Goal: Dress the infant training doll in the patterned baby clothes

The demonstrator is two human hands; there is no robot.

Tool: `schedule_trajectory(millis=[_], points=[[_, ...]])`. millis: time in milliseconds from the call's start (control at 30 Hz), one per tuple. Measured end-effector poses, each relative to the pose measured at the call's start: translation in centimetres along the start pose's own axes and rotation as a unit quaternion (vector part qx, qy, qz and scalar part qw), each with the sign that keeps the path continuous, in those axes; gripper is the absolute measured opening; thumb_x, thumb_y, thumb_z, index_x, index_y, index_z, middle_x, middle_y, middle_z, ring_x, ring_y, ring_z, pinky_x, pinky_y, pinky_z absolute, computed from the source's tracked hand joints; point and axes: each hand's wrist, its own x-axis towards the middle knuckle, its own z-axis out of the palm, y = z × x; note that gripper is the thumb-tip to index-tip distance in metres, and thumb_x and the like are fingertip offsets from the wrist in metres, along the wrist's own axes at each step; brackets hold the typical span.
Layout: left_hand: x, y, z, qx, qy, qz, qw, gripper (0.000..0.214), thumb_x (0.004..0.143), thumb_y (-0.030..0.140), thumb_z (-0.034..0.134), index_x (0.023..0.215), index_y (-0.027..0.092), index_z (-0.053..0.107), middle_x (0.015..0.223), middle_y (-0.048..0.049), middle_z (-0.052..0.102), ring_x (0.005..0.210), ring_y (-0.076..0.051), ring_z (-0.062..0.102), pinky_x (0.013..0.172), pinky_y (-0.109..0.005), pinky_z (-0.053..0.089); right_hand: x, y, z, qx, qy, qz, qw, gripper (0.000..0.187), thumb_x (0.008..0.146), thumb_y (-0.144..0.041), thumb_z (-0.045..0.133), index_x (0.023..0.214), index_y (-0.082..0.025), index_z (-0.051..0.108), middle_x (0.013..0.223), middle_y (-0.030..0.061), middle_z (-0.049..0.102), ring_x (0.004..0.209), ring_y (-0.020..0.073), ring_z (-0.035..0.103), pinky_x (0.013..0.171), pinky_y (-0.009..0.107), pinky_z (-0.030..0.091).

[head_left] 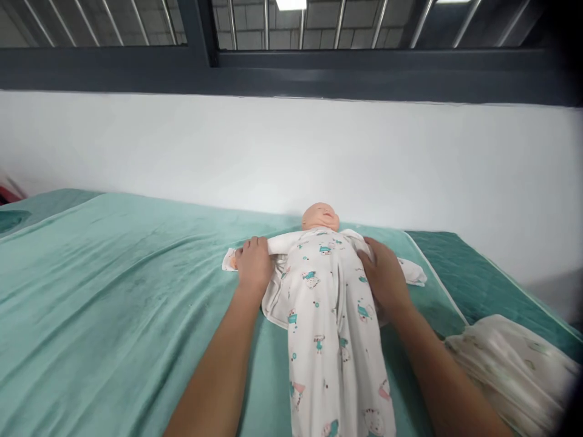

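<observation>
A baby doll (pixel 320 216) lies on its back, head toward the wall, its arms spread to both sides. White printed baby clothes (pixel 334 303) cover its body and run down past the bottom of the view. My left hand (pixel 255 261) is closed over the doll's sleeve on the left, with the printed cuff showing beyond my fingers. On the other side my right hand (pixel 387 276) grips around the sleeve beside the chest, thumb against the clothes. Its other fingers are partly hidden. The white sleeve end (pixel 412 272) sticks out past that hand.
A light green sheet (pixel 136 303) with wrinkles covers the bed, over a darker green cover (pixel 478 273) at the right. Bundled pale cloth (pixel 519 370) lies at the lower right. Behind the bed rises a white wall (pixel 204 152) below a barred window (pixel 310 27).
</observation>
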Motion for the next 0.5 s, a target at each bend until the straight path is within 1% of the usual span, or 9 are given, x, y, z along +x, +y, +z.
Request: schedule_trajectory(millis=[67,167,200,233,300,367,400,433,500], points=[[-0.1,0.1,-0.1,-0.005,0.007,-0.004,1.000,0.029,0.088,0.013,0.044,0.113,0.019,0.057,0.112,-0.0117,0.063,0.109,-0.031,0.055,0.095,-0.048,0.042,-0.8,1.7,0.5,-0.059,-0.001,-0.001,0.998,0.040,0.094,-0.035,0.043,0.129,-0.019,0.055,0.131,0.0114,0.061,0.120,0.0282,0.052,0.101,0.044,0.038],[-0.7,0.7,-1.1,-0.048,0.024,0.011,0.999,0.045,0.081,0.007,0.045,0.123,0.021,0.055,0.124,-0.0117,0.060,0.119,-0.033,0.051,0.107,-0.057,0.032,-1.1,1.8,0.9,-0.132,-0.009,0.012,0.991,0.037,0.097,-0.031,0.040,0.129,-0.019,0.055,0.129,0.0111,0.062,0.119,0.0291,0.052,0.098,0.043,0.037],[-1.0,1.1,-1.7,-0.084,0.030,0.019,0.996,0.049,0.079,0.005,0.045,0.124,0.021,0.055,0.127,-0.0107,0.059,0.121,-0.032,0.050,0.110,-0.056,0.030,-1.0,1.5,0.9,-0.148,-0.009,0.016,0.989,0.036,0.098,-0.031,0.039,0.129,-0.019,0.055,0.128,0.0109,0.063,0.118,0.0292,0.053,0.097,0.042,0.037],[-1.4,1.7,-2.4,-0.134,0.037,0.027,0.990,0.051,0.077,0.003,0.045,0.124,0.021,0.055,0.129,-0.0094,0.059,0.123,-0.030,0.049,0.111,-0.053,0.031,-0.8,1.2,0.9,-0.158,-0.009,0.018,0.987,0.036,0.099,-0.031,0.039,0.128,-0.019,0.055,0.127,0.0107,0.064,0.117,0.0294,0.053,0.096,0.042,0.037],[-2.0,3.4,-4.0,-0.256,0.042,0.052,0.964,0.048,0.077,0.004,0.043,0.120,0.021,0.057,0.128,-0.0065,0.060,0.123,-0.023,0.051,0.109,-0.041,0.038,-0.5,0.9,0.9,-0.159,-0.011,0.019,0.987,0.036,0.099,-0.035,0.040,0.129,-0.020,0.055,0.126,0.0097,0.064,0.115,0.0293,0.054,0.095,0.041,0.036],[-2.2,5.9,-5.6,-0.348,0.024,0.108,0.931,0.041,0.085,0.010,0.041,0.120,0.022,0.058,0.126,-0.0042,0.062,0.120,-0.018,0.054,0.105,-0.033,0.043,-0.2,0.8,0.9,-0.150,-0.014,0.023,0.988,0.037,0.099,-0.039,0.042,0.129,-0.022,0.055,0.124,0.0086,0.065,0.114,0.0291,0.054,0.094,0.040,0.035],[-2.1,7.3,-6.3,-0.361,0.002,0.153,0.920,0.037,0.088,0.013,0.040,0.118,0.023,0.060,0.124,-0.0035,0.064,0.118,-0.017,0.055,0.104,-0.031,0.043,-0.1,0.9,0.9,-0.148,-0.017,0.024,0.989,0.036,0.099,-0.039,0.043,0.128,-0.022,0.056,0.123,0.0082,0.066,0.114,0.0290,0.055,0.094,0.040,0.035],[-1.8,8.8,-6.8,-0.350,-0.023,0.203,0.914,0.032,0.091,0.018,0.040,0.112,0.023,0.063,0.120,-0.0033,0.066,0.116,-0.017,0.056,0.104,-0.031,0.043,0.0,0.9,0.9,-0.149,-0.020,0.025,0.988,0.034,0.098,-0.037,0.043,0.126,-0.022,0.057,0.122,0.0079,0.066,0.113,0.0290,0.055,0.093,0.039,0.034],[-0.9,11.7,-7.4,-0.260,-0.073,0.282,0.921,0.027,0.092,0.026,0.042,0.100,0.022,0.068,0.112,-0.0049,0.068,0.114,-0.021,0.057,0.106,-0.037,0.040,0.3,1.1,0.7,-0.154,-0.025,0.034,0.987,0.031,0.097,-0.031,0.044,0.122,-0.022,0.060,0.117,0.0078,0.068,0.109,0.0283,0.057,0.089,0.038,0.034]])
